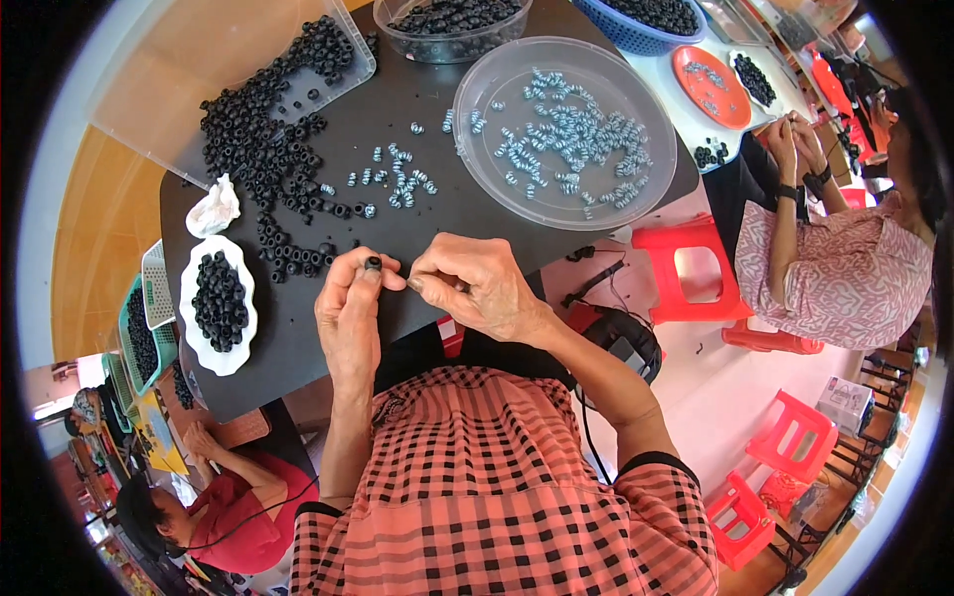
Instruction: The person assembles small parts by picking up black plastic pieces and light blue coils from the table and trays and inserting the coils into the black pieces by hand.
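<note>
My left hand [350,308] pinches a small black ring-shaped bead [373,263] between thumb and fingertips, just above the near edge of the black table [427,214]. My right hand [475,285] is closed beside it, fingertips almost meeting the left hand's; whether it holds anything is hidden. A heap of black beads [260,149] spreads over the table's left. Several black-and-white striped pieces [396,181] lie loose in the middle, and more fill a round clear lid [566,134].
A white scalloped dish [218,303] of black beads and a crumpled white tissue [213,209] lie at left. Clear and blue tubs [651,18] stand at the far edge. One person sits at right by red stools [691,268], another at lower left.
</note>
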The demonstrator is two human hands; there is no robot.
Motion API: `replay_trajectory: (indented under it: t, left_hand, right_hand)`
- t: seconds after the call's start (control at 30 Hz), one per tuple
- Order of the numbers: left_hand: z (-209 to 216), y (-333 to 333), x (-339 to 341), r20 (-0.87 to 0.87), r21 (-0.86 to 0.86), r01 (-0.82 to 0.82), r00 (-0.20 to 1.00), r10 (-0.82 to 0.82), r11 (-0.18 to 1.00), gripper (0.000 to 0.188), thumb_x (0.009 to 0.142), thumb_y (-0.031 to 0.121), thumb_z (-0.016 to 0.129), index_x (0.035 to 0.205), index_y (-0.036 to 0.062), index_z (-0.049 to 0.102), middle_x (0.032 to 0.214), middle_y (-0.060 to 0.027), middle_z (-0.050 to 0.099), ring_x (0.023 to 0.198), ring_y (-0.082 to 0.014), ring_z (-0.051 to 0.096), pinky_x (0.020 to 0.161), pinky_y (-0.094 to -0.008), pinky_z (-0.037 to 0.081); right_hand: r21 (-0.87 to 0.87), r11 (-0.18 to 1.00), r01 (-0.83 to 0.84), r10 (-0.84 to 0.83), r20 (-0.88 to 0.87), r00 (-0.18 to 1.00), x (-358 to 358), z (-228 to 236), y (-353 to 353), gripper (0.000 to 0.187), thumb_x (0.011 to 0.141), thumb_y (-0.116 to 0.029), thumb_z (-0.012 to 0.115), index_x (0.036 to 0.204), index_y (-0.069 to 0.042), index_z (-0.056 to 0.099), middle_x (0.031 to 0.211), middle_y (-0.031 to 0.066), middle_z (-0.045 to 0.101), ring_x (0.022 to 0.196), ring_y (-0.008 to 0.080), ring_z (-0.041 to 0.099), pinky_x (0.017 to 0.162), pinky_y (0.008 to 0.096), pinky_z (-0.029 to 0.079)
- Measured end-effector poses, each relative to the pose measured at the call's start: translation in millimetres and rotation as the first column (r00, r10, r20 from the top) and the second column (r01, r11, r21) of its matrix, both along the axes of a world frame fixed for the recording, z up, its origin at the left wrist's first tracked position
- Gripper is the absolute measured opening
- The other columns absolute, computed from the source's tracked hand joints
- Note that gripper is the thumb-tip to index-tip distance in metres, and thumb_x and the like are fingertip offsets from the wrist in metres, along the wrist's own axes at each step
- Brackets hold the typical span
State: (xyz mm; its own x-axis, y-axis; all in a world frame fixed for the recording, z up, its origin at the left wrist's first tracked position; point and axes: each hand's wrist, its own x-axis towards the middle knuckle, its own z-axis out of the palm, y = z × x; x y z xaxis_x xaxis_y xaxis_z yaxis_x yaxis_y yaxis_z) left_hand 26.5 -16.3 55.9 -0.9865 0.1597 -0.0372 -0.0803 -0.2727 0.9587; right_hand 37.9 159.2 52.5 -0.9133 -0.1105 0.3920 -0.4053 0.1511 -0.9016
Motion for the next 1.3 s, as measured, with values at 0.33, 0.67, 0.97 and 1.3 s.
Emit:
replay_trajectory:
  t: [0.33,0.67,0.97,1.3]
  left_hand:
    - [1.2,13.3,-2.3,-0.062,-0.238,-0.001,0.998,-0.015,0.971,0.014,0.093,0.006,0.052,0.103,0.0008,0.060,0.089,-0.0022,0.064,0.078,-0.0052,0.057,0.071,-0.0192,0.041]
    - [1.8,17.3,0.3,-0.088,-0.281,0.021,0.995,-0.047,0.959,0.013,0.093,0.005,0.052,0.103,0.0012,0.060,0.084,-0.0012,0.064,0.075,-0.0019,0.055,0.063,-0.0169,0.037]
    - [5.4,16.0,-0.6,-0.073,-0.325,0.029,0.996,-0.056,0.945,0.012,0.092,0.005,0.052,0.101,0.0013,0.059,0.078,0.0004,0.065,0.062,0.0017,0.042,0.054,-0.0158,0.031]
    - [8.7,14.3,-2.4,-0.018,-0.262,0.074,0.997,-0.081,0.962,0.012,0.092,0.003,0.051,0.102,0.0011,0.059,0.080,-0.0012,0.064,0.073,-0.0010,0.053,0.067,-0.0159,0.039]
  right_hand:
    - [0.121,0.989,0.083,-0.067,-0.131,0.989,13.8,42.9,34.0,0.007,0.077,0.001,0.065,0.083,-0.002,0.064,0.075,0.0053,0.062,0.061,0.0137,0.058,0.054,0.0268,0.046]
    - [0.688,0.690,0.225,-0.103,-0.214,0.971,-34.1,35.6,118.5,0.015,0.074,-0.002,0.062,0.088,-0.002,0.064,0.075,0.0124,0.061,0.062,0.0267,0.060,0.061,0.0360,0.049]
    - [0.635,0.719,0.282,-0.236,-0.158,0.959,-39.7,41.5,109.7,0.018,0.071,-0.005,0.064,0.089,-0.005,0.065,0.076,0.0097,0.065,0.069,0.0241,0.064,0.063,0.0362,0.050]
    - [-0.275,0.948,0.160,-0.041,0.393,0.919,-20.5,74.2,61.4,0.011,0.087,-0.002,0.060,0.097,-0.001,0.065,0.087,0.0025,0.064,0.079,0.0099,0.063,0.073,0.0229,0.050]
